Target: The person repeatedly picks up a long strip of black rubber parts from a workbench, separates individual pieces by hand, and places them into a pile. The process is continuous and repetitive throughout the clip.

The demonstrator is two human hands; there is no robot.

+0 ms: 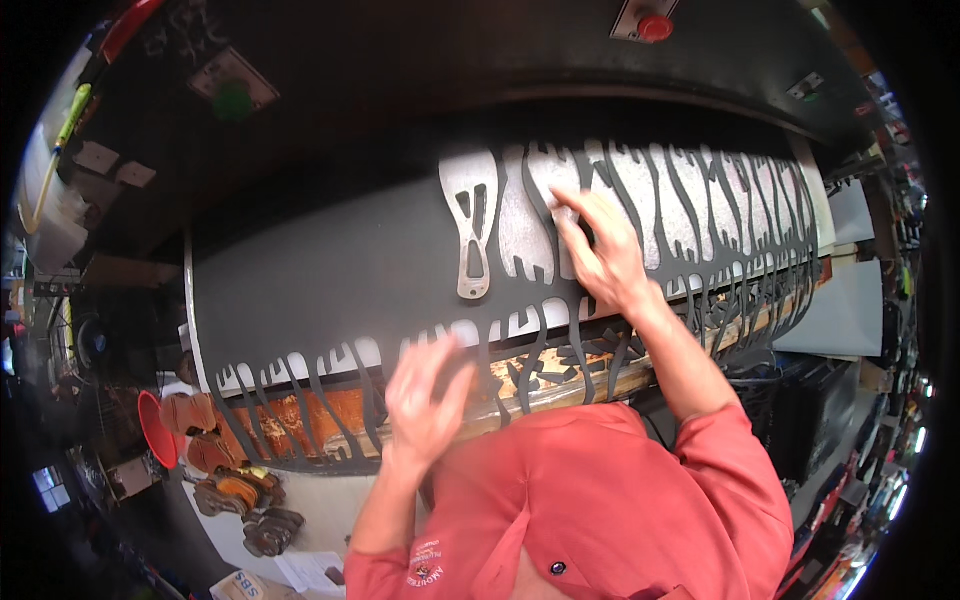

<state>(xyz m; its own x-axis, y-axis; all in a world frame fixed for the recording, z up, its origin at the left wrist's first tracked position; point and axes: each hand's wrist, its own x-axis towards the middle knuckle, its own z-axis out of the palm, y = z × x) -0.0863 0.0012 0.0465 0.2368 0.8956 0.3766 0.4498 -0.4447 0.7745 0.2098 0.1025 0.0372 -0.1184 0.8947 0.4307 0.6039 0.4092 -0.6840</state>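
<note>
A grey metal cutting die (478,185), wide at the top, narrow-waisted and slotted, lies on a black sheet (320,265). To its right, the sheet has rows of sole-like cut-outs (525,215) with a pale surface showing through and thin black strips between them. My right hand (603,245) is over these cut-outs, its thumb and forefinger stretched toward one with a gap between them; nothing shows in it. Near the sheet's front edge, my left hand (428,393) is raised and blurred by motion, fingers apart and holding nothing visible.
Black strips hang over the front edge above a worn wooden ledge (330,410) strewn with black scraps. A dark machine beam spans the back, with a red button (655,27) and a green button (232,100). At lower left are metal dies (272,531) and an orange-red funnel-like object (157,430).
</note>
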